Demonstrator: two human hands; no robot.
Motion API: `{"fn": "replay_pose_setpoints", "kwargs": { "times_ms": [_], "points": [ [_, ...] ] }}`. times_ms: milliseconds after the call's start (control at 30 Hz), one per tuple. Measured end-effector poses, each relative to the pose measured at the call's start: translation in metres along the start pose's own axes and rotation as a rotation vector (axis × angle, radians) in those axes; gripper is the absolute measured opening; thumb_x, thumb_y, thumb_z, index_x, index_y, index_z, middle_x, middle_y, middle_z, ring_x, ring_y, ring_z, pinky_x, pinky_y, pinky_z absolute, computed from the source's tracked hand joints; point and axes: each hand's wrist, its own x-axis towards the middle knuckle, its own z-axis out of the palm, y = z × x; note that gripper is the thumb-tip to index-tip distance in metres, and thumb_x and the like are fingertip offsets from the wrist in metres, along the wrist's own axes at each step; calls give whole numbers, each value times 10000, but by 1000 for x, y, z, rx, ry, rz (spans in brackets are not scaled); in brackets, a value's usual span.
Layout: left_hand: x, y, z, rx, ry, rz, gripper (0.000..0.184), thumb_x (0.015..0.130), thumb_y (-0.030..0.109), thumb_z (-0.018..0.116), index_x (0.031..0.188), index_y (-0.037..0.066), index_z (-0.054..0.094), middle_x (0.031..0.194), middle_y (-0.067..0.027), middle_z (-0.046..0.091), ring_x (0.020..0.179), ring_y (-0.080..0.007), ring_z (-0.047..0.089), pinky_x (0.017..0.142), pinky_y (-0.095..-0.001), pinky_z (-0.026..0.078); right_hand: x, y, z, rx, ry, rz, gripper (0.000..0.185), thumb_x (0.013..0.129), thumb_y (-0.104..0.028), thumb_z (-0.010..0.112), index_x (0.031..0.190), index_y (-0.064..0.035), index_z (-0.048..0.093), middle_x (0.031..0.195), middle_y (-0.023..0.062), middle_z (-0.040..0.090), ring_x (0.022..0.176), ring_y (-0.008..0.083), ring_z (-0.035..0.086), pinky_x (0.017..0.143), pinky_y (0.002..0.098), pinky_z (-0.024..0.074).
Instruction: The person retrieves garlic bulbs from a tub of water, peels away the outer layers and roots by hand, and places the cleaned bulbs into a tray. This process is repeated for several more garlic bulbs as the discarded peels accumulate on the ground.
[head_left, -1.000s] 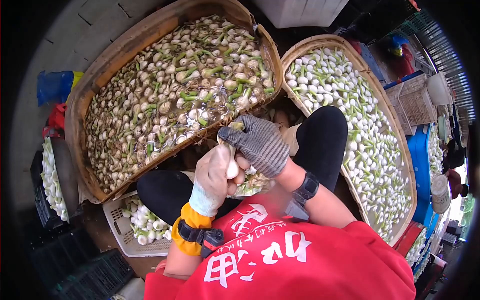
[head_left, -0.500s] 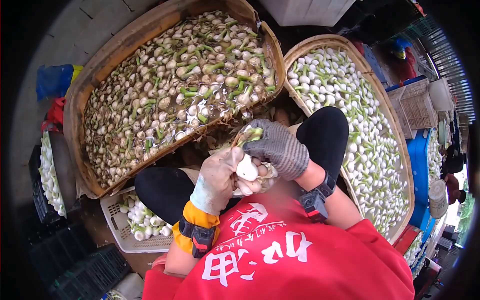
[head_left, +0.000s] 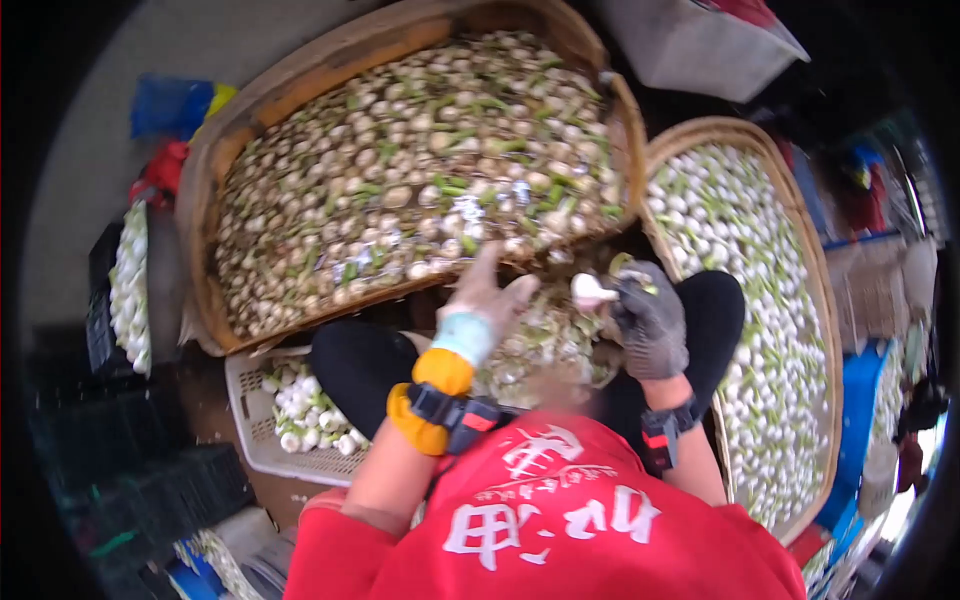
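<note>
Two hands apart | left hand (head_left: 482, 305) spread, empty, near tub edge (head_left: 390, 295) | right hand (head_left: 650, 320) closed on garlic bulb (head_left: 590, 291)

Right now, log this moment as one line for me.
left hand: open, by big tub | right hand: gripping white bulb | basket: more bulbs inside

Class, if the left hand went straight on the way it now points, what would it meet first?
Probably the bulbs in the large brown tub; depth is unclear, so the left hand might catch the tub's near rim instead.
</note>
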Motion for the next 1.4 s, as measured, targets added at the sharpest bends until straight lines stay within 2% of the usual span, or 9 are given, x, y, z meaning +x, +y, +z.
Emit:
{"fn": "replay_pose_setpoints", "kwargs": {
  "times_ms": [200, 333, 467, 633, 700, 833, 1000, 1167, 1400],
  "points": [
    [-20, 34, -4, -442, -17, 97, 579, 934, 283, 551, 1422, 55, 339, 1249, -235, 583, 1135, -335, 589, 948, -384, 459, 11, 11, 56, 407, -131, 349, 337, 827, -91, 649, 1147, -38, 559, 880, -17, 566, 757, 85, 537, 690, 199, 462],
    [-101, -17, -106, -231, 810, 198, 333, 929, 137, 538, 1250, 50, 555, 833, -74, 595, 751, -193, 575, 652, -316, 491, 30, 28, 66, 184, -214, 157, 166, 879, -95, 631, 1037, -67, 587, 864, -19, 568, 754, 73, 526, 677, 191, 442],
    [-263, -148, -199, 508, 1245, -167, 207, 932, 123, 573, 1090, 30, 668, 972, -92, 676, 822, -183, 612, 743, -303, 509, 47, 50, 43, -546, -500, 129, 135, 913, -168, 648, 975, -54, 609, 840, -3, 581, 710, 65, 516, 641, 224, 440],
    [-475, -288, -192, 34, 1018, -1174, 222, 857, 229, 558, 866, 14, 613, 690, -113, 576, 675, -199, 552, 658, -354, 479, 31, 88, 28, -1070, -825, -24, 437, 941, -432, 549, 928, -13, 672, 846, 200, 660, 833, 358, 628, 764, 437, 481],
    [-516, -357, -197, 85, 1110, -965, 234, 916, 233, 542, 917, 17, 633, 712, -47, 589, 665, -128, 524, 625, -311, 456, 24, 109, 16, -1322, -875, -178, 435, 937, -421, 515, 903, -26, 693, 883, 202, 667, 890, 373, 627, 803, 476, 472],
    [-378, -366, -281, 187, 986, -487, 255, 975, 293, 568, 1011, 45, 616, 753, 15, 581, 628, -71, 505, 540, -208, 399, 28, 87, 48, -1464, -828, 115, 288, 871, -313, 592, 1010, -77, 681, 943, 180, 670, 902, 359, 630, 822, 449, 481],
    [-63, -80, -274, -315, 333, -338, 468, 959, 303, 529, 1352, 51, 510, 1207, -47, 609, 743, -106, 602, 643, -206, 467, 22, 91, 38, -1167, -732, 112, 346, 788, -229, 690, 1110, -106, 667, 1027, 157, 663, 922, 347, 625, 831, 430, 495],
    [107, -47, -171, 564, -255, 766, 324, 780, 59, 681, 1098, 116, 666, 1168, -110, 641, 1054, -301, 612, 910, -366, 492, 8, 114, 18, -1069, -858, -10, 433, 855, -340, 646, 1207, -87, 638, 1094, 194, 654, 1007, 367, 619, 887, 431, 483],
    [199, -55, -39, 1306, -766, 465, 417, 710, 224, 757, 1120, 215, 681, 1419, -82, 458, 1304, -318, 422, 1074, -409, 341, 18, 56, 18, -1045, -704, 275, 414, 897, -357, 599, 1208, -84, 629, 1126, 191, 641, 1027, 370, 609, 899, 442, 475]
  ]
}}
